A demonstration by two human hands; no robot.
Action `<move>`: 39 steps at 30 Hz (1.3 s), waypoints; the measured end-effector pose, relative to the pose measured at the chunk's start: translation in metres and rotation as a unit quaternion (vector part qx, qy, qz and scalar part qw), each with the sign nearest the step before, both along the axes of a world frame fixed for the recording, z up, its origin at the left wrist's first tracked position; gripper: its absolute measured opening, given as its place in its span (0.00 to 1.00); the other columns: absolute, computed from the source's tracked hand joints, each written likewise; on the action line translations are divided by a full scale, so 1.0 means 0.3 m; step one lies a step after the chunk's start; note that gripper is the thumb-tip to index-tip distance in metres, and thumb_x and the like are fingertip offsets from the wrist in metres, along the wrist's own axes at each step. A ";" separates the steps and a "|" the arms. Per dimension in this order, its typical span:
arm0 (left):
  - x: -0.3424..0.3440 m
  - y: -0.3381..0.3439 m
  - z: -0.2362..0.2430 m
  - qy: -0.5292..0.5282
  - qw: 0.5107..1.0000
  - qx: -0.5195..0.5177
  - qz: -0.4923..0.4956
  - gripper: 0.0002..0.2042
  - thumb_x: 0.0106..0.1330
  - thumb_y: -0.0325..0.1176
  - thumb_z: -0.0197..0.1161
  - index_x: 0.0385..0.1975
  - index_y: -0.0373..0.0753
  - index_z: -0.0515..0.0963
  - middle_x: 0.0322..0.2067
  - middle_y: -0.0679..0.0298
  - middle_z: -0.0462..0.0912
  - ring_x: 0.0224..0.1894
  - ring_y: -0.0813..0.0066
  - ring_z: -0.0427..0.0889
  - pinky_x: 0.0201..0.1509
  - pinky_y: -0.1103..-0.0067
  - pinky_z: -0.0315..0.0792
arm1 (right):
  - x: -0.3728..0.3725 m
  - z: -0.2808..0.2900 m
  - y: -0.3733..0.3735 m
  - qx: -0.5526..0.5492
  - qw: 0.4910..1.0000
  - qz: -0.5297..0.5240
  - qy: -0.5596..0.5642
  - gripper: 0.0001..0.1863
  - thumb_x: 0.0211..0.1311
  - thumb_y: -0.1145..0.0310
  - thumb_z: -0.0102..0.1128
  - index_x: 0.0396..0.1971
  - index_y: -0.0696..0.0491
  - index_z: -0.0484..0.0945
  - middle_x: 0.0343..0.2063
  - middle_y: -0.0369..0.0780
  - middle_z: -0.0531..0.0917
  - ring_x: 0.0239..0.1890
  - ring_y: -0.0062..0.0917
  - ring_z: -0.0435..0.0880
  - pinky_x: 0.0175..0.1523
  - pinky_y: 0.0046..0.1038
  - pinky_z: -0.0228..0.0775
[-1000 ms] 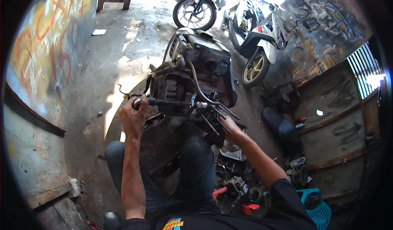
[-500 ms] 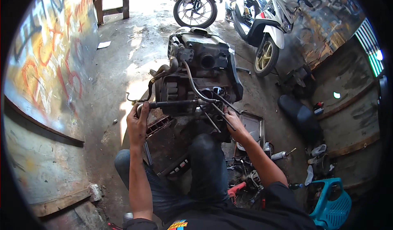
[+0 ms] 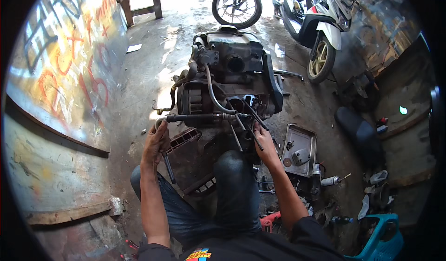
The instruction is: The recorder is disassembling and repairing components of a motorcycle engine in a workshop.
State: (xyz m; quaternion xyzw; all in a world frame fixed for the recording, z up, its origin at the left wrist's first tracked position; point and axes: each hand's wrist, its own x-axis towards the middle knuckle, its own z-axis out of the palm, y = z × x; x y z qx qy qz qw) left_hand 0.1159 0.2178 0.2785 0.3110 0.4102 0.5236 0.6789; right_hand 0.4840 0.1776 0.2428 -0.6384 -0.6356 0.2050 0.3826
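Note:
A dark, grimy engine [image 3: 227, 61] rests on the floor before me, with hoses, an open round port and long metal rods [image 3: 251, 121] sticking toward me. A long black extension bar [image 3: 195, 117] lies across its front, joined at the left to a bent metal handle [image 3: 168, 165]. My left hand [image 3: 155, 142] is closed round that handle near the bend. My right hand [image 3: 264, 142] is closed at the front right of the engine among the rods; what it grips is hidden.
Two motorbikes [image 3: 320, 33] stand behind, beside a wooden bench [image 3: 137, 5]. Painted walls flank me. On the right are a metal tray of parts [image 3: 306, 170], a black seat [image 3: 353, 131], scattered tools, a spray can [image 3: 330, 181] and a teal plastic chair [image 3: 381, 233]. A grille-like part [image 3: 183, 140] lies near my knees.
My view has shifted, showing more of the tray. My left hand has moved a little down the bent handle, its fingers wrapped further round it. My right hand stays at the engine's front.

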 end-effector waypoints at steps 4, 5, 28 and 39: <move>0.006 0.030 0.013 0.043 0.999 -0.001 0.018 0.11 0.70 0.44 0.71 0.33 0.51 0.76 0.16 0.81 0.60 0.13 0.91 0.52 0.16 0.85 0.45 | -0.020 0.050 0.002 -0.045 0.999 -0.003 -0.019 0.25 0.78 0.57 0.41 0.39 0.67 0.77 0.30 0.54 0.78 0.35 0.45 0.72 0.44 0.44 0.68; 0.009 0.029 0.016 0.045 0.999 -0.009 0.024 0.10 0.70 0.44 0.70 0.34 0.50 0.77 0.16 0.81 0.59 0.13 0.91 0.52 0.16 0.85 0.44 | -0.027 0.071 0.009 -0.110 0.993 -0.026 0.021 0.19 0.73 0.65 0.45 0.41 0.67 0.78 0.37 0.59 0.79 0.43 0.53 0.74 0.50 0.47 0.68; -0.024 0.047 0.397 0.099 0.951 -0.266 -0.126 0.16 0.73 0.52 0.64 0.43 0.44 0.79 0.15 0.84 0.50 0.12 0.94 0.48 0.13 0.88 0.41 | -0.068 0.144 -0.010 -0.110 0.990 -0.032 0.084 0.19 0.74 0.66 0.44 0.45 0.66 0.79 0.41 0.64 0.82 0.49 0.62 0.78 0.52 0.53 0.68; 0.011 0.079 0.531 0.285 0.901 -0.273 -0.180 0.16 0.80 0.47 0.55 0.35 0.45 0.61 0.22 0.78 0.58 0.17 0.91 0.55 0.14 0.90 0.49 | -0.077 0.246 -0.007 -0.139 0.978 -0.052 0.150 0.27 0.82 0.56 0.40 0.45 0.66 0.80 0.41 0.66 0.81 0.51 0.64 0.76 0.51 0.56 0.66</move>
